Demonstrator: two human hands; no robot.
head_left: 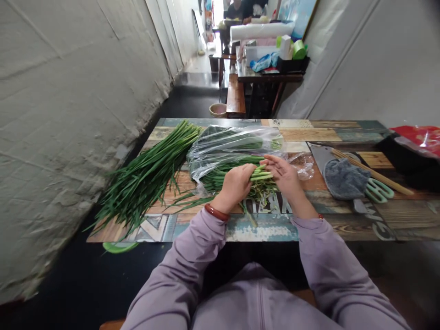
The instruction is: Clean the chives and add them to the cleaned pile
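Note:
A small bunch of garlic chives point(260, 173) is gripped in my left hand point(235, 185), its pale stem ends pointing right. Close by those ends is my right hand point(283, 176), fingers stretched out and apart; whether the fingertips touch the stems is hard to tell. More chives lie in and under a clear plastic bag point(220, 144) just beyond my hands. A large loose pile of chives point(147, 172) spreads over the table's left side, leaf tips toward me. Beneath my hands are yellowish trimmings point(263, 190).
On the right of the patterned wood table point(309, 233) lie a grey cloth point(347, 178), green-handled scissors point(380, 190) and wooden sticks point(378, 174). A black and red bag point(421, 142) sits at the right edge. Behind stand a bench point(235, 96) and a second table point(271, 79); a person point(235, 10) is far back.

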